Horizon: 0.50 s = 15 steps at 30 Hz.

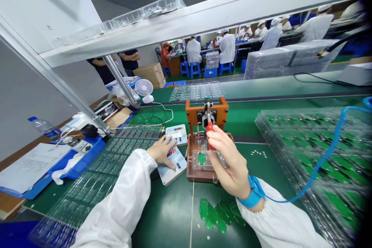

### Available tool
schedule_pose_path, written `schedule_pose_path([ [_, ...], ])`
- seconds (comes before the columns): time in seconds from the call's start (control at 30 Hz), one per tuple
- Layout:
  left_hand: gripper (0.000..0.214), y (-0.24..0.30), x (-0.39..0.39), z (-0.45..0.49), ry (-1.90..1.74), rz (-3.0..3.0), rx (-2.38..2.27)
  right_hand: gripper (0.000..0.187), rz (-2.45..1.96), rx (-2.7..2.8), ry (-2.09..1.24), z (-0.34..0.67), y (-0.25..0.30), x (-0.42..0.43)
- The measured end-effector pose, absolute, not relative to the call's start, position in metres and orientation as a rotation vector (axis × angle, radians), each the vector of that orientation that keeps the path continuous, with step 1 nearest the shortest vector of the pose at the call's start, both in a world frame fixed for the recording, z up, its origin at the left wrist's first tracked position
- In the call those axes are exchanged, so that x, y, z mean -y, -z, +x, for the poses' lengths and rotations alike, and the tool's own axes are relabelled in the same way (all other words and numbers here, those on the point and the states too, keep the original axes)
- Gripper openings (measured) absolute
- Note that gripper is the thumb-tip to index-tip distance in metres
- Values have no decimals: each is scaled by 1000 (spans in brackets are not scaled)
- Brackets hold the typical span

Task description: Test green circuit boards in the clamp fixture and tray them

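Over the desk (162,217), the right hand (231,162) is gripping the red handle (209,127), running up mid-frame; leftward, the left hand (161,151) is splaying over display boxes (173,173).

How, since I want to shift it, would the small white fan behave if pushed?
The fan may tip, its round head being wider than its base. It is probably light, given its plastic-looking body. Its trailing white cable might drag.

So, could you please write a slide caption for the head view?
The right hand grips the red handle of an orange-framed fixture; the left hand lies over a digital-display box.
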<state>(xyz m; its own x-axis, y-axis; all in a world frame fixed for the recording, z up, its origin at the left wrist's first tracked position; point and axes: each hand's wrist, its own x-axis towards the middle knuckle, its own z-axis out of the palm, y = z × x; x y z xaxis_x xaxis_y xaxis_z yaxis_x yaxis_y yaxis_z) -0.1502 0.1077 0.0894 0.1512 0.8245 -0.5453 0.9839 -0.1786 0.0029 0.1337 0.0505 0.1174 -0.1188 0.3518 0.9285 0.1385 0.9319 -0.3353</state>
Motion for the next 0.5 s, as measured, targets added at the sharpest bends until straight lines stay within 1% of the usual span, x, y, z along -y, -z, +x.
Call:
schedule_pose_path([
  [0.2, 139, -91, -107, -147, 601, 2079, -1740, 71, -376, 1691, -191, 133, -116, -50],
  [0.3, 136, -97, -104, -149, 486, 2136, -1755, 71, -379, 1700, -196, 133, -116, -51],
  [0.37, 130, -108, -99, -147, 410, 2191, -1788, 71, -380, 1700, -198, 133, -115, -51],
  [0.4, 121, -114, -94, -145, 388, 2211, -1808, 71, -382, 1699, -199, 132, -115, -51],
  [0.43, 108, -121, -89, -141, 372, 2213, -1822, 71, -384, 1696, -201, 132, -115, -51],
  [0.5, 71, -134, -72, -127, 330, 2197, -1765, 71, -385, 1694, -199, 132, -116, -51],
])
